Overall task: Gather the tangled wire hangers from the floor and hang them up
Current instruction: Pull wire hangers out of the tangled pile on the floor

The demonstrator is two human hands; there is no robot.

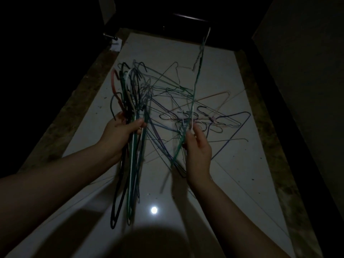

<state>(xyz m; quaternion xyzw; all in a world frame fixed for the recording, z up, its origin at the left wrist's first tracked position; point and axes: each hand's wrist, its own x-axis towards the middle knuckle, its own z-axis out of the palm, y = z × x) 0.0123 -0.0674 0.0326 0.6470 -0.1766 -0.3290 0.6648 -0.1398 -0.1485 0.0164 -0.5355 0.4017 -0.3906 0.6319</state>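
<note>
Currently a bundle of hangers (132, 161) is gripped in the left hand (119, 135), its long axis pointed away, hooks farthest. A green hanger (197, 71) — stretched the same way — is pinched by the right hand (198, 153) above the tangle (223, 118) on the floor (242, 183).

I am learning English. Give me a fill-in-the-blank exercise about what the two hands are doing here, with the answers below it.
1. The left hand grips a bundle of wire ___.
2. The right hand pinches one hanger of ___ colour.
3. The loose hangers lie tangled on the ___.
Missing words: hangers; green; floor.
</note>
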